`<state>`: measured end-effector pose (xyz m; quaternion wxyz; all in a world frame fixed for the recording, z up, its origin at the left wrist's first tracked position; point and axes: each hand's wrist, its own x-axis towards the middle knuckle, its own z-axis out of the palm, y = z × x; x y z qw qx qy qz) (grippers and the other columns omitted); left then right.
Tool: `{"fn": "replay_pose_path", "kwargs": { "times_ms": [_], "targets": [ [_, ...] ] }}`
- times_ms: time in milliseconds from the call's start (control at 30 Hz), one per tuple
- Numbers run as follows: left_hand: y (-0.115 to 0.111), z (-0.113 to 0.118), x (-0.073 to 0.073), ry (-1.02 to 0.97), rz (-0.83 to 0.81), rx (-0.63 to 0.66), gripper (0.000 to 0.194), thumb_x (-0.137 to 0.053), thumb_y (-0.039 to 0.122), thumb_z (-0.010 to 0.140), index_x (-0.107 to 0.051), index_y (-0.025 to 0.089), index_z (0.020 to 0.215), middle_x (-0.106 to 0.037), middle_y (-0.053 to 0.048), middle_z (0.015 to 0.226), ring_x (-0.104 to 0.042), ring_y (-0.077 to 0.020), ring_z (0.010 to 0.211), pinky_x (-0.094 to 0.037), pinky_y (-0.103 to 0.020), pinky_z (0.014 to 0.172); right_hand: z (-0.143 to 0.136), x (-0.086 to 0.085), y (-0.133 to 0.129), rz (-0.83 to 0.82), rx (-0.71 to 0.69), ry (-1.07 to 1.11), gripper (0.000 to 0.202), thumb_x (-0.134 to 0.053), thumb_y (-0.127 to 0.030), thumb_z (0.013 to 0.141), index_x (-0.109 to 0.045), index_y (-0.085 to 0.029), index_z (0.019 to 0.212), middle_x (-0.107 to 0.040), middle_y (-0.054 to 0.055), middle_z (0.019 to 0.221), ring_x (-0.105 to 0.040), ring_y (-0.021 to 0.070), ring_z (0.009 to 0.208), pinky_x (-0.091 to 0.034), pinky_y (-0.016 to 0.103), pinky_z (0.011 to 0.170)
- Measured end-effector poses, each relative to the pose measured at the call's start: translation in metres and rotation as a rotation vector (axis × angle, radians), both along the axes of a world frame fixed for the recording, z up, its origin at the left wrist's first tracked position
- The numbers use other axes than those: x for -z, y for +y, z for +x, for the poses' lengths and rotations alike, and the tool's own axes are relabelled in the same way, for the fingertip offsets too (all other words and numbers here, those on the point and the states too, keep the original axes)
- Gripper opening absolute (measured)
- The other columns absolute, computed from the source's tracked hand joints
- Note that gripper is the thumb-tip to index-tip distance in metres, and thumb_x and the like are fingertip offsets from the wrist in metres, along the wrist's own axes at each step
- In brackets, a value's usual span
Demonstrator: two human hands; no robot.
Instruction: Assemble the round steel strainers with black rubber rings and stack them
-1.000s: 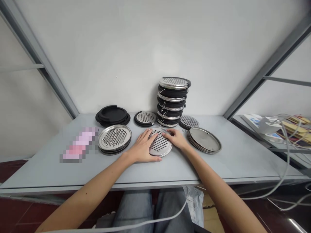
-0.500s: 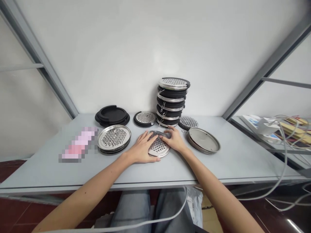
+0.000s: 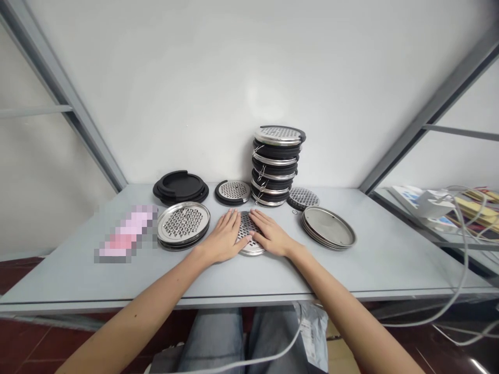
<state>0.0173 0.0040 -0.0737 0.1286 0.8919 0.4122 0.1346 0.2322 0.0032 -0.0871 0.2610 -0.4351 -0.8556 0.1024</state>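
"Metal, that perforated disc (image 3: pixel 245 224); where does it lie?"

"Mid-table (image 3: pixel 249 278), between the grater stack (image 3: pixel 184 223) on the left and the plain plates (image 3: pixel 329 227) on the right."

"And the hands?"

"Both spread: the left hand (image 3: pixel 221 239) over its left side, the right hand (image 3: pixel 273 237) over its right, thumb tips close together. Neither seems to pinch anything."

"How best to press?"

"I'd share weight evenly across both sides so it doesn't rock, and avoid sliding fingers over possibly sharp holes."
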Motion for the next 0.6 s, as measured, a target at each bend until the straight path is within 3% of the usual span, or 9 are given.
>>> {"fn": "replay_pose_path", "kwargs": {
  "times_ms": [167,367,500,600],
  "targets": [
    [-0.001,0.002,-0.007,0.068,-0.014,-0.006,0.086,-0.027,0.064,0.092,-0.021,-0.002,0.147,-0.012,-0.025,0.156,-0.005,-0.0333,0.146,-0.013,-0.048,0.118,-0.003,0.007,0.0,0.048,-0.002,-0.092,0.062,-0.037,-0.046,0.096,-0.037,-0.008,0.145,-0.036,0.017,0.15,-0.028,0.0305,0.142,-0.027,0.052,0.117],
    [0.001,0.0,-0.009,0.157,-0.057,0.044,0.13,-0.05,0.086,0.061,-0.012,-0.002,0.149,-0.004,-0.027,0.156,-0.002,-0.0381,0.145,-0.013,-0.047,0.117,-0.003,0.007,0.001,0.025,0.0,-0.036,0.063,-0.04,-0.048,0.094,-0.039,-0.008,0.144,-0.038,0.018,0.149,-0.029,0.0299,0.142,-0.027,0.052,0.117],
    [0.002,0.0,-0.004,0.084,-0.015,0.005,0.127,-0.053,0.085,0.061,-0.018,0.0,0.149,-0.01,-0.026,0.156,-0.011,-0.037,0.145,-0.018,-0.045,0.117,0.0,0.002,0.003,-0.068,0.011,0.096,0.061,-0.043,-0.049,0.093,-0.046,-0.011,0.139,-0.041,0.018,0.147,-0.034,0.0293,0.139,-0.029,0.051,0.115],
    [0.004,0.0,-0.004,-0.044,0.031,-0.004,0.11,-0.058,0.078,0.065,-0.034,0.006,0.145,-0.028,-0.023,0.152,-0.026,-0.0372,0.141,-0.026,-0.048,0.115,0.01,-0.01,0.003,-0.141,0.013,0.262,0.053,-0.04,-0.05,0.094,-0.054,-0.015,0.132,-0.05,0.016,0.141,-0.045,0.0276,0.132,-0.032,0.05,0.113]
  ]
}}
